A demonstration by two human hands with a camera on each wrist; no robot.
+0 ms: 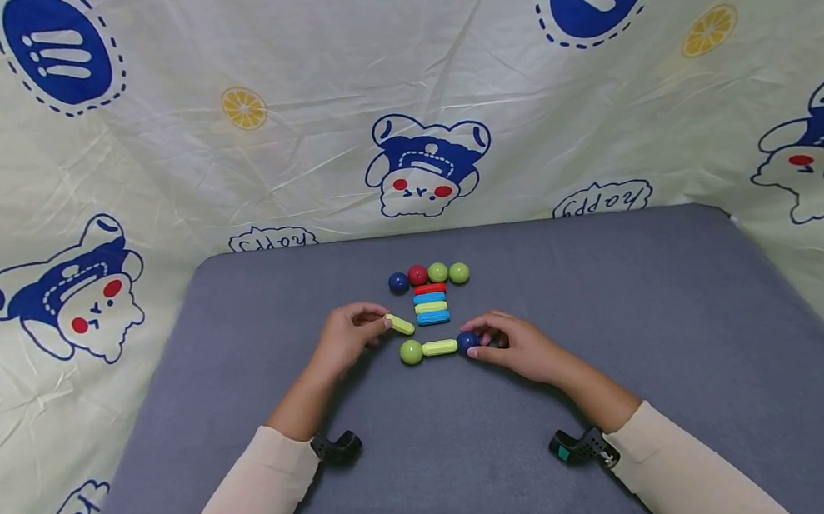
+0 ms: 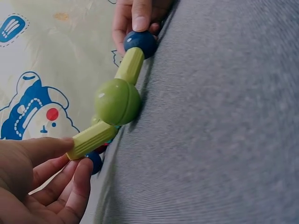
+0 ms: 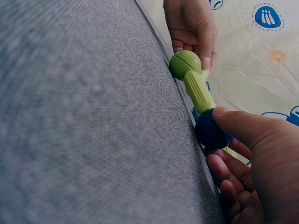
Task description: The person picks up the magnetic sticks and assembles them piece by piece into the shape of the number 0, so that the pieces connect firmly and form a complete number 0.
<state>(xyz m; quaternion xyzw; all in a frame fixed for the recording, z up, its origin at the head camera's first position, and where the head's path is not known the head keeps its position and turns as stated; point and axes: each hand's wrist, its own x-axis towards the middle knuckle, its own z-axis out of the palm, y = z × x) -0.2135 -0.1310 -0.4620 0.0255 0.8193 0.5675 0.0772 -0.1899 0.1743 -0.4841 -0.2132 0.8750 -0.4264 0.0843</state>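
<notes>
My left hand pinches one end of a yellow-green ridged rod between thumb and fingers. That rod slants down towards a green ball; whether its free end touches the ball I cannot tell. From the green ball a second yellow-green rod runs right to a dark blue ball, all three in one line on the table. Thumb and fingers of my right hand grip the dark blue ball, seen closely in the right wrist view.
Just beyond the hands lies a stack of red, blue and yellow rods side by side. Behind it stands a row of balls: blue, red and two green. A grey cloth covers the table, and a printed curtain hangs behind.
</notes>
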